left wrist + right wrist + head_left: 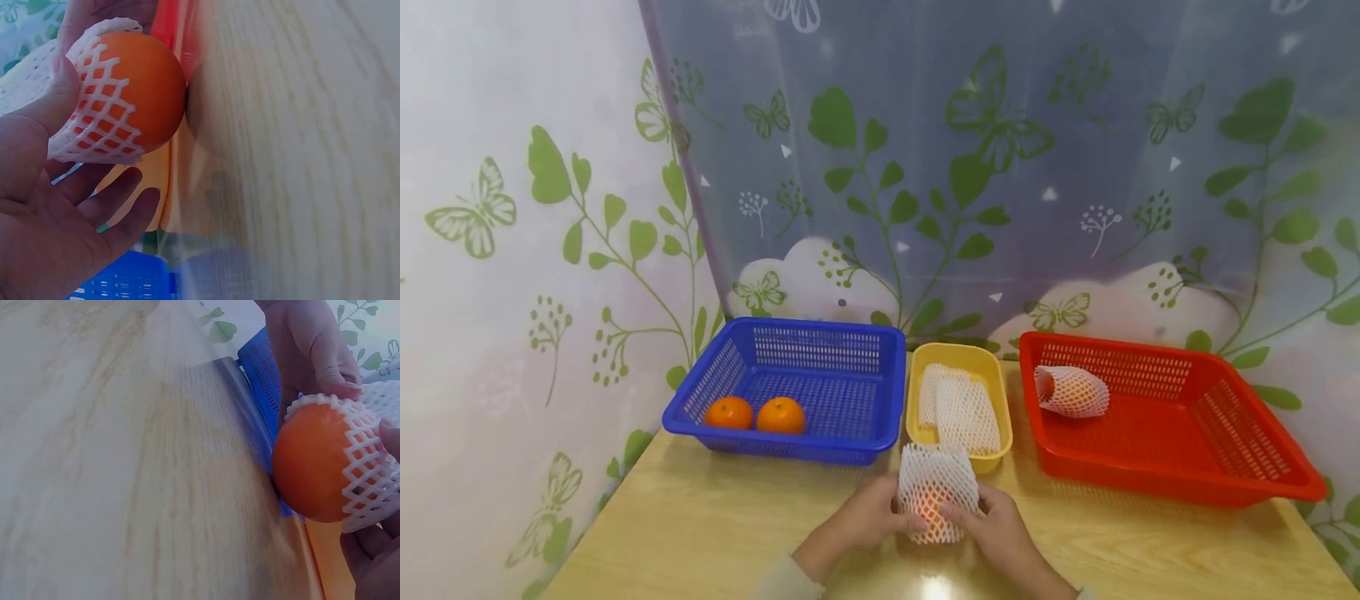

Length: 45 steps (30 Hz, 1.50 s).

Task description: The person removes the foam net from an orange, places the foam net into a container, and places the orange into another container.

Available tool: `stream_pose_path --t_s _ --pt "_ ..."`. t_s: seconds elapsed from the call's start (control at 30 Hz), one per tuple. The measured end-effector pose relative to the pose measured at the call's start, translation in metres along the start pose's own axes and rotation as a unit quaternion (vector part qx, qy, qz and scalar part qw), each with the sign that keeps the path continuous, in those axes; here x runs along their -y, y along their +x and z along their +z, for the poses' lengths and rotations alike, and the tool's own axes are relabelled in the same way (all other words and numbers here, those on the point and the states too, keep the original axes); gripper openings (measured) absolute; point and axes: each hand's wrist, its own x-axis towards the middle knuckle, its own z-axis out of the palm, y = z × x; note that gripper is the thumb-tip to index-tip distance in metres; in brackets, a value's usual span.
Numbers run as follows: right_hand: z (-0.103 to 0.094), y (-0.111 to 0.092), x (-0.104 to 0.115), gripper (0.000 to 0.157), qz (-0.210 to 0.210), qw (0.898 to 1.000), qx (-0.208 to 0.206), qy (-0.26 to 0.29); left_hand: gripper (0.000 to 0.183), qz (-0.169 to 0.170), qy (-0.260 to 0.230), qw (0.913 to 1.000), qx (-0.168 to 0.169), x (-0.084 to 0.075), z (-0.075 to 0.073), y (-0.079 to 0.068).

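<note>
A white foam fruit net (937,471) is pulled partly over an orange (159,94) at the front of the table. My left hand (871,510) grips the net from the left, its thumb on the mesh and the lower fingers loosely bent in the left wrist view. From the right, my right hand (1000,521) pinches the same net, thumb across its front. The orange's bare end sticks out of the net's opening, low over the tabletop in both wrist views. The net's other end stretches away from me, limp.
A blue basket (891,392) at the left holds two bare oranges (781,415). The yellow tray (1000,392) in the middle has several flat foam nets (967,414). In the red basket (1157,483) at the right lies a netted orange (1077,392). A patterned curtain hangs behind.
</note>
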Motion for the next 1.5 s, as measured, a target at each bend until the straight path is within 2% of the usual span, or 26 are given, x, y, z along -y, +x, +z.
stream_pose_path --t_s 0.2,0.43,0.53,0.67,0.8,0.93,1.07,1.17,1.23,1.37,1.5 --pt "0.0018 -0.0011 -0.0003 0.038 0.016 1.0 0.008 -0.009 0.043 -0.004 0.056 0.9983 -0.014 -0.0009 -0.0028 0.0" --pt "0.0032 -0.0041 -0.0041 0.051 0.011 0.999 0.032 -0.033 0.027 0.002 0.062 0.9952 -0.076 -0.0007 -0.0026 -0.0013" --pt "0.0016 -0.0025 -0.0041 0.052 0.007 0.999 0.035 -0.04 0.025 0.002 0.067 0.9941 -0.086 -0.0001 -0.0032 0.0007" --pt "0.0003 -0.0015 -0.0064 0.056 0.014 0.998 0.043 -0.05 0.026 -0.007 0.071 0.9941 -0.082 0.0002 -0.0028 0.0005" --pt "-0.0002 -0.0022 -0.0059 0.056 0.024 0.998 0.05 -0.036 0.027 -0.007 0.056 0.995 -0.082 0.001 -0.0018 0.0001" --pt "-0.0006 -0.0019 -0.0026 0.049 0.029 0.999 0.039 -0.02 0.036 -0.005 0.017 0.9971 -0.075 0.0034 -0.0007 0.001" --pt "-0.0005 -0.0019 -0.001 0.047 0.033 0.998 0.027 -0.04 0.048 -0.007 -0.025 0.9987 -0.044 0.006 0.0009 -0.0002" --pt "-0.0002 -0.0023 -0.0006 0.038 0.032 0.998 0.01 -0.045 0.059 -0.003 -0.038 0.9992 -0.015 0.0078 0.0025 -0.001" --pt "-0.0001 -0.0019 0.0001 0.027 0.025 0.999 -0.011 -0.027 0.065 0.0 -0.043 0.9991 -0.002 0.0082 0.0031 -0.0012" --pt "-0.0009 0.0008 0.0013 0.014 0.0 0.999 -0.047 0.01 0.072 0.005 -0.043 0.9991 0.002 0.0076 0.0033 0.0" --pt "-0.0025 0.0025 0.0018 0.011 -0.018 0.999 -0.044 0.016 0.066 0.008 -0.039 0.9992 0.0 0.0066 0.0032 0.0011"
